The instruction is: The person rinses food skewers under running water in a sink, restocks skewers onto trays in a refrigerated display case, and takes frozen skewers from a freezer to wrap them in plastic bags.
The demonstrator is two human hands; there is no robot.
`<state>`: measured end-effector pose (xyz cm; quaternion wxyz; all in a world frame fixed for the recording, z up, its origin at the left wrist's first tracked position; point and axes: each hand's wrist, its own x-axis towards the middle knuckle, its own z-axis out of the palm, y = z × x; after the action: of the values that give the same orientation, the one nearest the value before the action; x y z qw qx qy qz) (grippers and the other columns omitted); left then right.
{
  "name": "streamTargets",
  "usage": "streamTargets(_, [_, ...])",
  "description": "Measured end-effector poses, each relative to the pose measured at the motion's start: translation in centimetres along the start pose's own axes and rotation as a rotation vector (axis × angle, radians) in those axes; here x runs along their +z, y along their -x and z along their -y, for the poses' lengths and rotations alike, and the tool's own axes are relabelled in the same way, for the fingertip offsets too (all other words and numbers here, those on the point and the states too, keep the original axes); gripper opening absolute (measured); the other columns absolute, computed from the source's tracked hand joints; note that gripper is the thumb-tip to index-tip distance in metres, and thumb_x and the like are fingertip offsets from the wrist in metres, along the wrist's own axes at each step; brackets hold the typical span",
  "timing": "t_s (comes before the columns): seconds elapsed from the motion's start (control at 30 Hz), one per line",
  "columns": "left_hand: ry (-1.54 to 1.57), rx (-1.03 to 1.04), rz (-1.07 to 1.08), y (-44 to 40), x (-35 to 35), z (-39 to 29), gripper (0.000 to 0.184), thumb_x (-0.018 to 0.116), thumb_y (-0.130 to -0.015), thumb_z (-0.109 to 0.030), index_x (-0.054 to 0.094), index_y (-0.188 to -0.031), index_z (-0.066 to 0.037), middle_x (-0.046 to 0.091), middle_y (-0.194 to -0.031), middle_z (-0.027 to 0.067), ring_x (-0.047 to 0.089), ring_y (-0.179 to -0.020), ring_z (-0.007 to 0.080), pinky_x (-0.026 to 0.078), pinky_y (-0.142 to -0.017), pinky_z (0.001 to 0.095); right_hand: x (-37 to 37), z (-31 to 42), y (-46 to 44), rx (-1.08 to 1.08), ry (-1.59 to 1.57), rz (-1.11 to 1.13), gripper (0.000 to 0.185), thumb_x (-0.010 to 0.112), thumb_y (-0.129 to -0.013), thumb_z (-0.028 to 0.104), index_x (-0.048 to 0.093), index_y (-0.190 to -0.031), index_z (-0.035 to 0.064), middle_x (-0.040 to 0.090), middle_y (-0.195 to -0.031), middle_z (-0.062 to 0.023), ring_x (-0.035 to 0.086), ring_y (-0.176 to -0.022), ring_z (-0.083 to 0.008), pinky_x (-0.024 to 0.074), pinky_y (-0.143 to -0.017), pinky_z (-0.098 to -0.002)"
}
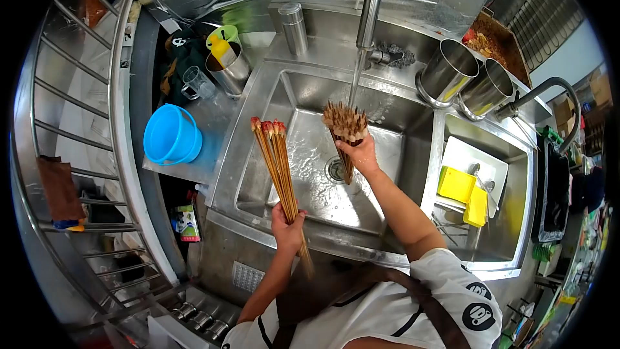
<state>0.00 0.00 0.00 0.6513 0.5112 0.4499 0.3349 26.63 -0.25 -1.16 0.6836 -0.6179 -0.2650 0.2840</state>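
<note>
My left hand (pixel 289 227) is closed around the lower part of a bundle of long wooden skewers with red ends (pixel 278 161). The bundle stands nearly upright over the left side of the steel sink (pixel 255 174), red ends up. Over the middle of the basin, my right hand (pixel 359 153) grips a thick, dense bundle of brown pointed skewers (pixel 344 123), tips upward. Water from the tap (pixel 371 10) runs down onto or right beside those tips. Wet metal and the drain (pixel 335 169) show below; the right palm's inner side is hidden.
A blue bucket (pixel 172 136), a glass mug (pixel 200 83) and a steel container (pixel 228 72) stand left of the sink. Steel cylinders (pixel 447 72) are at the right rear. The right basin holds a white tray (pixel 481 156) and yellow boxes (pixel 456 184). Metal railing (pixel 119 123) runs at far left.
</note>
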Motion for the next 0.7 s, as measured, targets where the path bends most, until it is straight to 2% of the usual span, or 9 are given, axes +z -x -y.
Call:
streamTargets(0.07, [-0.002,0.018,0.004,0.0,-0.1,-0.2,0.049,0.057,-0.078,0.011,0.036,-0.122,0.002,0.054,-0.112,0.0133,0.058,-0.087,0.0161,0.051,-0.079,0.0279,-0.1,0.6,0.4,-0.047,0.065,-0.031,0.059,0.075,-0.07,0.004,0.043,-0.12,0.0,0.059,-0.108,-0.0077,0.054,-0.1,-0.0148,0.0428,-0.088,-0.0277])
streamTargets(0.2, [-0.012,0.046,0.007,-0.9,0.1,-0.1,0.049,0.057,-0.078,0.011,0.036,-0.122,0.002,0.054,-0.112,0.013,0.058,-0.087,0.0158,0.051,-0.079,0.0278,-0.4,0.0,-0.3,-0.043,0.049,-0.088,0.056,0.076,-0.069,0.005,0.046,-0.116,0.0003,0.056,-0.11,-0.0091,0.053,-0.101,-0.0174,0.0414,-0.089,-0.0284])
streamTargets(0.37, [-0.003,0.021,-0.008,-0.9,0.3,-0.7,0.048,0.056,-0.078,0.012,0.037,-0.121,0.002,0.054,-0.112,0.0128,0.058,-0.087,0.0148,0.051,-0.077,0.0268,-0.7,-1.0,-0.8,-0.16,0.202,-0.17,0.064,0.079,-0.064,0.013,0.048,-0.118,0.0013,0.044,-0.119,-0.015,0.048,-0.107,-0.0286,0.0381,-0.095,-0.0342])
streamTargets(0.47, [0.01,0.014,0.0,-1.0,0.3,-0.5,0.049,0.056,-0.078,0.012,0.037,-0.122,0.002,0.054,-0.113,0.0129,0.058,-0.086,0.0144,0.051,-0.076,0.0265,-0.6,-1.0,-1.3,-0.151,0.238,-0.172,0.067,0.079,-0.063,0.015,0.047,-0.12,0.0014,0.043,-0.121,-0.0161,0.047,-0.109,-0.031,0.0381,-0.096,-0.0358])
streamTargets(0.6, [0.01,0.024,0.006,-0.9,0.3,-0.8,0.049,0.055,-0.078,0.012,0.037,-0.122,0.002,0.054,-0.113,0.0132,0.057,-0.087,0.0145,0.051,-0.076,0.0267,0.1,-1.1,-1.8,-0.144,0.123,-0.153,0.063,0.078,-0.064,0.013,0.047,-0.119,0.0014,0.047,-0.116,-0.014,0.05,-0.107,-0.0268,0.0396,-0.094,-0.0339])
streamTargets(0.67, [0.008,0.02,0.01,-0.9,0.3,-0.9,0.049,0.055,-0.078,0.012,0.037,-0.122,0.002,0.054,-0.113,0.0135,0.057,-0.088,0.0148,0.051,-0.076,0.0271,0.5,0.7,-1.5,-0.059,0.074,-0.085,0.061,0.076,-0.068,0.006,0.045,-0.12,0.001,0.053,-0.113,-0.0099,0.052,-0.105,-0.0201,0.0414,-0.091,-0.0311])
streamTargets(0.7, [0.008,0.018,0.01,-0.8,0.4,-1.0,0.049,0.055,-0.078,0.012,0.037,-0.122,0.002,0.054,-0.113,0.0135,0.057,-0.088,0.0148,0.051,-0.076,0.0271,0.7,0.9,-1.5,-0.058,0.074,-0.085,0.061,0.076,-0.068,0.006,0.045,-0.12,0.001,0.053,-0.113,-0.0099,0.052,-0.105,-0.0201,0.0414,-0.091,-0.0311])
